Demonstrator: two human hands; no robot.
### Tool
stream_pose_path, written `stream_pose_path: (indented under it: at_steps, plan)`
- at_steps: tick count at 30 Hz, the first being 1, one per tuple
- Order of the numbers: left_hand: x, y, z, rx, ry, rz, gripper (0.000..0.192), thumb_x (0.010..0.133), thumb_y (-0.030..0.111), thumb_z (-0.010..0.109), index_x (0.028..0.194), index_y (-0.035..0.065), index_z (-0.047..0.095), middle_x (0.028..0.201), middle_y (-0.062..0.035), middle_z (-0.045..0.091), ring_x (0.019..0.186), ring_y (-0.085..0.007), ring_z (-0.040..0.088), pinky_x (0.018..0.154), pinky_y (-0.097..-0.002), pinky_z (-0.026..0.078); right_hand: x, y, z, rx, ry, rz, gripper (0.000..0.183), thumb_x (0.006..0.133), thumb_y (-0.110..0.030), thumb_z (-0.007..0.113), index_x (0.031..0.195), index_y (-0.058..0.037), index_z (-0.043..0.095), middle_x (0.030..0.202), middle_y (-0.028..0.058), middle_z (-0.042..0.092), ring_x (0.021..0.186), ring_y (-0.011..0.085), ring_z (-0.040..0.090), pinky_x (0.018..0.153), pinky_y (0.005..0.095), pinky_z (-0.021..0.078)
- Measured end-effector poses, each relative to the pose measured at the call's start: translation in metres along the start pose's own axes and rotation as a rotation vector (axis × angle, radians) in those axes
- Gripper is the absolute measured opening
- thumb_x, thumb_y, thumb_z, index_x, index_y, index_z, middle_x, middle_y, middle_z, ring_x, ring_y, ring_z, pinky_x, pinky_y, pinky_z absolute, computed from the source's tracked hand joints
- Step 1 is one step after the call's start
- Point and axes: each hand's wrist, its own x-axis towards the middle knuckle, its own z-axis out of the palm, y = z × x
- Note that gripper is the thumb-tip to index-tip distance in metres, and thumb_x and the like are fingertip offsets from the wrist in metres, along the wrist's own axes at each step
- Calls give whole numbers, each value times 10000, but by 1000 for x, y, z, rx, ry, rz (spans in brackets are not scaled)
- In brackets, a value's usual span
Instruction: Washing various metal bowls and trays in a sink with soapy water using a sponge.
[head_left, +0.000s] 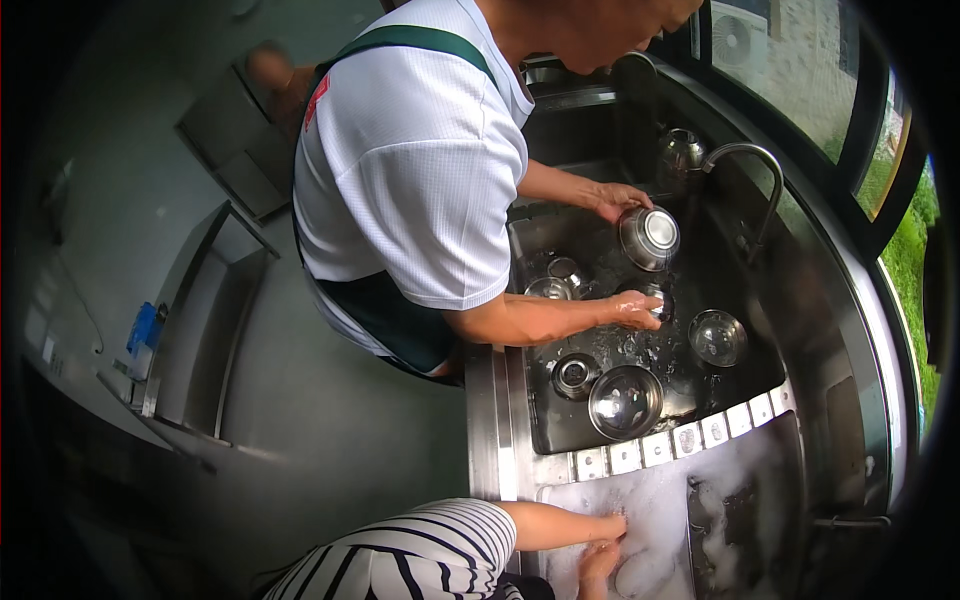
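Note:
My left hand (616, 526) reaches into a soap-filled steel sink basin (799, 472), its fingers partly hidden by suds. Close below it is my right hand (598, 562), also at the foam. Whether either one grips anything is hidden. A rounded shape (636, 576) lies under the white suds beside my right hand. In the adjoining basin, a co-worker's hand (624, 201) holds a stainless-steel bowl (649, 238) tilted, base outward. The co-worker's other hand (637, 309) is on a smaller metal vessel (661, 304).
Several metal bowls, including a large one (625, 403), lie in the co-worker's basin. A divider with pale squares (656, 451) separates the basins. A curved faucet (776, 176) rises near the window. The co-worker in a green apron (375, 307) stands close by. Behind is a steel cabinet (202, 337).

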Motion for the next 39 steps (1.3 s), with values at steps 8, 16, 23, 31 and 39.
stream_pose_path:
  at_steps: [8,16,23,31,39]
  plan:
    - [-12,-8,-9,-92,-23,-4,248,643,172,670,840,30,617,787,-91,624,760,-258,588,704,-355,477,-19,-1,-23,-34,66,-230,516,807,-322,520,1195,3,424,1264,172,362,1165,280,353,966,393,287]
    - [-30,-11,-19,-352,-105,-62,305,626,173,702,876,28,605,775,-83,620,739,-240,591,685,-353,484,-9,31,-34,1842,-160,361,455,813,-282,553,1169,-18,449,1126,151,498,962,223,512,773,288,452]
    - [-43,15,-52,-1432,-456,-362,358,612,174,729,908,26,593,764,-76,617,721,-224,593,669,-351,489,-10,41,-38,2159,-67,209,450,836,-285,504,1191,-17,434,1216,164,406,1092,262,400,889,350,348]
    - [-38,13,-4,-425,-225,1,391,635,115,632,1005,12,558,938,-106,563,858,-224,520,726,-339,433,-14,25,-3,826,519,13,399,897,-267,389,1209,-19,422,1298,153,318,1188,278,317,973,386,272]
    - [-71,68,-62,-1178,-630,133,320,678,-14,599,986,52,543,880,28,567,795,-52,508,720,-214,420,16,102,70,2367,115,178,298,852,-297,418,918,-33,539,805,88,585,665,204,589,576,312,505]
